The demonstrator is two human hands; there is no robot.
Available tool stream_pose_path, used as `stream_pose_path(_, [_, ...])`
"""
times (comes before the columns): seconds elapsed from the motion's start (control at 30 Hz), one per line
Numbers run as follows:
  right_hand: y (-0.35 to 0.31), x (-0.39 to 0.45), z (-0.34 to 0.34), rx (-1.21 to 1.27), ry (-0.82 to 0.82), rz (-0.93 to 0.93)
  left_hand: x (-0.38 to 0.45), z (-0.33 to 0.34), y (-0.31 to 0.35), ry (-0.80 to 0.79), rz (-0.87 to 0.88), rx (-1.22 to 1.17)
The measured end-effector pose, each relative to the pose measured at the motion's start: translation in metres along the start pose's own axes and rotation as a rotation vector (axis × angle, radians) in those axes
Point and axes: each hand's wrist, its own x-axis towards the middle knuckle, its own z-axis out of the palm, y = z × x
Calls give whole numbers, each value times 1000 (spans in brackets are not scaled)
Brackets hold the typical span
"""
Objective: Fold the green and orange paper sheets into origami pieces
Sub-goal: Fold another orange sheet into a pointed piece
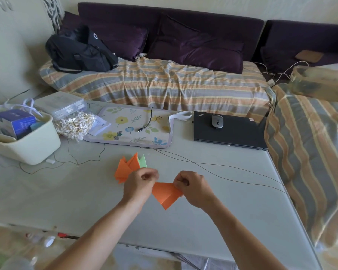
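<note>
A partly folded orange paper sheet (165,193) hangs between my two hands above the pale table (66,191). My left hand (140,185) pinches its left corner with curled fingers. My right hand (191,187) pinches its right edge the same way. Just behind my left hand lie finished folded orange pieces (125,169) with pointed tips, and a green folded piece (142,161) peeks out beside them.
A cream bin (37,147) with a blue box stands at the left, next to a bag of cotton swabs (74,124). A floral mat (131,127) with a cable and a black laptop (228,131) carrying a mouse lie at the back. Thin wires (222,170) cross the table. A striped sofa stands behind.
</note>
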Motion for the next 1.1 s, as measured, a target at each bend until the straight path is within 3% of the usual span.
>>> stream_pose_path(0.13, [0,2,3,-13,8,-46,-1,-1,-8,-197,-44,95])
stream_pose_path(0.43, [-4,1,0,227,160,-15,-6,-4,0,-327,-181,136])
stream_pose_path(0.57, [-6,2,0,355,120,91,-6,-2,-1,-237,-203,29])
stream_pose_path(0.7, [-4,1,3,502,-47,151,-5,-3,5,-151,-236,-105])
stream_pose_path(0.93, [-5,2,1,464,-157,150,-8,1,14,-101,-262,-284])
stream_pose_path(1.1, [-6,2,2,487,-91,150,-8,0,20,-58,-262,-382])
